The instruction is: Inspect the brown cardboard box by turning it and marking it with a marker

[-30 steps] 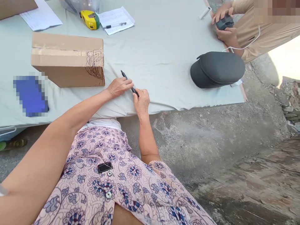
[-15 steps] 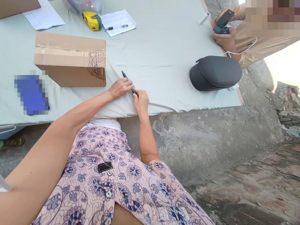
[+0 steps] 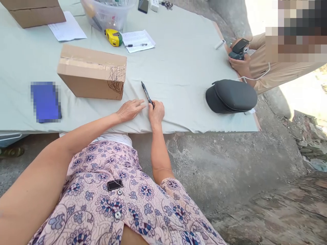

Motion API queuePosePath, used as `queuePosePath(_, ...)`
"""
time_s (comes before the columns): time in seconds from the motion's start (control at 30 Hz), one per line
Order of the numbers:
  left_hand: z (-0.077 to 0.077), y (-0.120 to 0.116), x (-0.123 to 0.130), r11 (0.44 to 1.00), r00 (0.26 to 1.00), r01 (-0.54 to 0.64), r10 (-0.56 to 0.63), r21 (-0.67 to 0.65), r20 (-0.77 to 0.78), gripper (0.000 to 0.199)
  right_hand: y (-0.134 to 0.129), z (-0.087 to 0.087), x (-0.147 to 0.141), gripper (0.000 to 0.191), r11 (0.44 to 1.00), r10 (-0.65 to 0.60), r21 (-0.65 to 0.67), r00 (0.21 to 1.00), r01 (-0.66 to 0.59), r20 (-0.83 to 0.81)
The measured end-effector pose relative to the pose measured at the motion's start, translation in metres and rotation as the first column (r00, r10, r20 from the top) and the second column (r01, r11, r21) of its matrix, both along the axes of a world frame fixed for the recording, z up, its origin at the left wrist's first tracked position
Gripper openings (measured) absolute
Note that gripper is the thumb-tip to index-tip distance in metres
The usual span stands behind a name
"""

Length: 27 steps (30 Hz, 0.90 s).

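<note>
A black marker pen [image 3: 146, 92] is pinched at its lower end by my right hand [image 3: 156, 111], its capped-looking tip angled up and left over the cloth. My left hand [image 3: 130, 109] lies just left of the pen, fingers stretched out, holding nothing. Behind that hand stands a brown cardboard box [image 3: 92, 76] with clear tape along its top and a patch of black scribbled lines at its right end.
On the cloth-covered table [image 3: 178, 75] are a blue pixelated object [image 3: 46, 102], a yellow tape measure [image 3: 113, 37], a sheet with a pen [image 3: 139, 39], a plastic tub [image 3: 109, 15] and a black case [image 3: 231, 96]. At right, a person's hands [image 3: 242, 64] hold a dark device.
My left hand has let go of the marker pen and moved slightly down and left of it. The pen stays in my right hand. The view has shifted, showing more of the table's far side.
</note>
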<state>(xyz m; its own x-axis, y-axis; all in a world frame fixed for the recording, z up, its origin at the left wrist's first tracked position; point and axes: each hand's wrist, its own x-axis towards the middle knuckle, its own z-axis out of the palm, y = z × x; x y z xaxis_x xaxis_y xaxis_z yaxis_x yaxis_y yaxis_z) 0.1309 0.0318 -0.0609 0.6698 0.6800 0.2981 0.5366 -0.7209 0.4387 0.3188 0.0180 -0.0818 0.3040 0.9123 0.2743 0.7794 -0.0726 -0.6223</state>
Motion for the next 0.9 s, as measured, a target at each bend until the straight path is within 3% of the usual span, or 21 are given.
queuePosePath(0.1,0.008,-0.005,-0.012,0.964,0.975,-0.125,0.164,-0.236,0.152,0.039,-0.009,0.006,-0.002,0.024,0.999,0.022,0.028,0.994,-0.019,-0.108)
queuePosePath(0.2,0.021,-0.002,-0.009,0.82,0.863,-0.145,0.379,-0.553,0.335,0.043,-0.025,0.012,-0.008,0.033,0.991,0.134,0.057,0.914,-0.122,-0.382)
queuePosePath(0.3,0.034,-0.001,0.004,0.655,0.728,0.117,0.455,-0.747,0.513,0.042,-0.041,0.016,-0.019,0.045,0.966,0.215,0.022,0.759,-0.257,-0.615)
queuePosePath(0.37,0.04,-0.003,0.012,0.561,0.642,0.29,0.486,-0.775,0.593,0.035,-0.047,0.018,-0.026,0.053,0.952,0.207,-0.014,0.678,-0.305,-0.705)
queuePosePath(0.43,0.045,-0.005,0.018,0.497,0.578,0.375,0.534,-0.783,0.616,0.027,-0.05,0.02,-0.031,0.057,0.948,0.185,-0.02,0.603,-0.317,-0.776)
queuePosePath(0.5,0.053,-0.005,0.02,0.467,0.524,0.387,0.598,-0.795,0.606,0.026,-0.052,0.02,-0.034,0.056,0.946,0.178,-0.009,0.543,-0.324,-0.821)
queuePosePath(0.63,0.077,-0.001,0.015,0.497,0.427,0.364,0.663,-0.788,0.615,0.031,-0.058,0.019,-0.032,0.048,0.949,0.15,-0.022,0.513,-0.315,-0.845)
queuePosePath(0.77,0.098,-0.004,0.01,0.447,0.521,0.396,0.61,-0.802,0.597,0.035,-0.059,0.024,-0.02,0.047,0.984,0.108,0.012,0.536,-0.179,-0.837)
queuePosePath(0.9,0.097,-0.01,0.011,0.41,0.574,0.367,0.607,-0.835,0.55,0.031,-0.047,0.041,-0.002,0.043,0.984,0.179,0.117,0.647,-0.138,-0.741)
